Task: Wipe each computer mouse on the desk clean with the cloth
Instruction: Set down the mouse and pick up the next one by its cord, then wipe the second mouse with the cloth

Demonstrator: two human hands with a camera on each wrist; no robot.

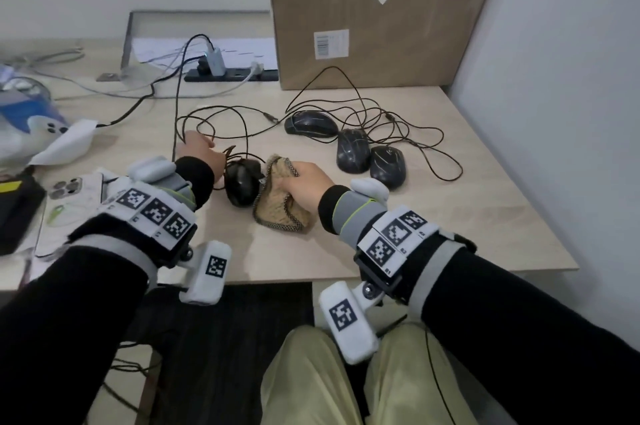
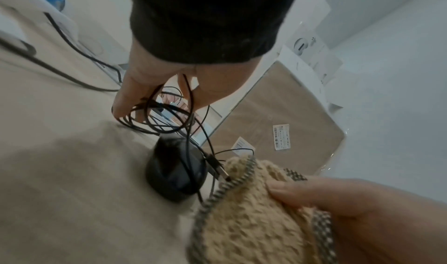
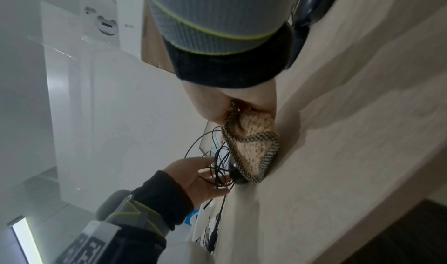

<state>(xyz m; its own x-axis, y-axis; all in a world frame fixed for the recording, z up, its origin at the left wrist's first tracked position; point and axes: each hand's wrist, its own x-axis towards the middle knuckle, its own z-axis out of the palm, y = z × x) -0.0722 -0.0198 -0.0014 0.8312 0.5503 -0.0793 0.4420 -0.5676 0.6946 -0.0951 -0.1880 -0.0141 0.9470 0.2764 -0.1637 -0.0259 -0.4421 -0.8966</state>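
Note:
A black wired mouse (image 1: 242, 186) lies near the desk's front edge, with its coiled cable (image 2: 169, 113) bunched just behind it. My left hand (image 1: 203, 149) holds loops of that cable between its fingers, a little above the desk. Right beside the mouse sits a beige knitted cloth (image 1: 282, 203) with a dark checked border. My right hand (image 1: 295, 179) grips it in a bunch, and its edge touches the mouse's right side. The cable's USB plug (image 2: 219, 169) lies against the cloth (image 2: 254, 216). Three more black mice (image 1: 310, 125) (image 1: 353, 151) (image 1: 388, 166) lie to the right rear.
Tangled cables (image 1: 398, 120) spread around the three mice. A large cardboard box (image 1: 374, 16) stands at the back right, with a power strip (image 1: 232, 73) to its left. Phones (image 1: 67, 187), a bag and papers crowd the desk's left side. The desk's front edge (image 1: 381, 274) is close.

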